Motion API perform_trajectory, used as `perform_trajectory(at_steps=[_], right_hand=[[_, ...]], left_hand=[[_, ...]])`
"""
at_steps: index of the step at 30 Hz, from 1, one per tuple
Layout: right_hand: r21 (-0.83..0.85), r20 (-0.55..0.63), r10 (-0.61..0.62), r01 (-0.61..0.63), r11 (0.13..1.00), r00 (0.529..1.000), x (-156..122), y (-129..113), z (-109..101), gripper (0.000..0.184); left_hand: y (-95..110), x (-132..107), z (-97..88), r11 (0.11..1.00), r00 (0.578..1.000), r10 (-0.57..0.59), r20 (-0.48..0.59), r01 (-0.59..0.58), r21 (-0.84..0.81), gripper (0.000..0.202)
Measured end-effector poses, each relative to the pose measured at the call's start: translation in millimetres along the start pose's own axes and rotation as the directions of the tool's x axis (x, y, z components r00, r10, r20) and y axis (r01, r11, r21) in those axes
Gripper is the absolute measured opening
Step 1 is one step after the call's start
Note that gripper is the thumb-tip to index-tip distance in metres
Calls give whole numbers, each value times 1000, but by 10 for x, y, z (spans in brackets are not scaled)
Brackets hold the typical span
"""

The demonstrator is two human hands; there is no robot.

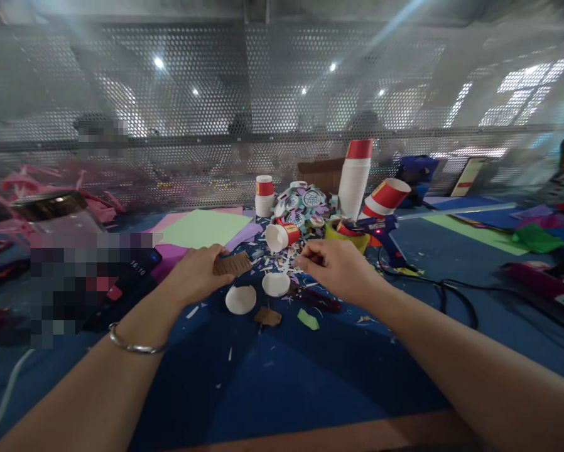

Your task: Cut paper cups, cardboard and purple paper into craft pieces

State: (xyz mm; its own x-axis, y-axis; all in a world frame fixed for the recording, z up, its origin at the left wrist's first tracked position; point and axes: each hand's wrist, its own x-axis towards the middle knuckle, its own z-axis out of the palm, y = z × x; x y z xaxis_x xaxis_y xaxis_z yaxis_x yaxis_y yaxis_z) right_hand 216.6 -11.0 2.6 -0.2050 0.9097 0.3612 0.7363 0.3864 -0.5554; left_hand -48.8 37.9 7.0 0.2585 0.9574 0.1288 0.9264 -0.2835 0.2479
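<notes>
My left hand (195, 275) is closed on a brown corrugated cardboard piece (233, 263), held just above the blue table (282, 376). My right hand (336, 267) hovers to its right with fingers pinched together; what they hold is too small to make out. Below the hands lie two white cup bottoms (240, 299) (276, 284), a brown cardboard scrap (268, 317) and a green paper scrap (308, 320). A cut red-and-white paper cup (282, 236) lies on its side just beyond.
A blue glue gun (380, 229) with a black cord stands to the right. Stacked red-and-white cups (356, 176), a small cup (264, 195), a pile of round decorated pieces (303, 207), coloured paper sheets (204, 229) and a phone (135, 270) lie around. A perforated metal screen (216, 125) backs the table.
</notes>
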Motion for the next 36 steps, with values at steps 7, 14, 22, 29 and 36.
perform_trajectory(at_steps=[7, 14, 22, 29, 36], right_hand=[[12, 14, -24, 24, 1000, 1000, -1, -14, 13, 23], [14, 38, -43, 42, 999, 998, -2, -22, 40, 22], [113, -78, -50, 58, 992, 996, -15, -36, 43, 22], [52, -137, 20, -13, 999, 990, 57, 69, -40, 21], [-155, 99, 54, -38, 987, 994, 95, 136, -72, 16]], left_hand=[[2, -14, -40, 1000, 997, -18, -75, 20, 24, 48], [109, -62, -192, 999, 988, 32, -150, -33, 0, 28], [229, -158, -329, 941, 896, -58, -441, -99, -325, 19], [342, -131, -357, 598, 747, -421, -514, -198, -777, 10], [348, -141, -295, 401, 779, -508, -367, -163, -901, 7]])
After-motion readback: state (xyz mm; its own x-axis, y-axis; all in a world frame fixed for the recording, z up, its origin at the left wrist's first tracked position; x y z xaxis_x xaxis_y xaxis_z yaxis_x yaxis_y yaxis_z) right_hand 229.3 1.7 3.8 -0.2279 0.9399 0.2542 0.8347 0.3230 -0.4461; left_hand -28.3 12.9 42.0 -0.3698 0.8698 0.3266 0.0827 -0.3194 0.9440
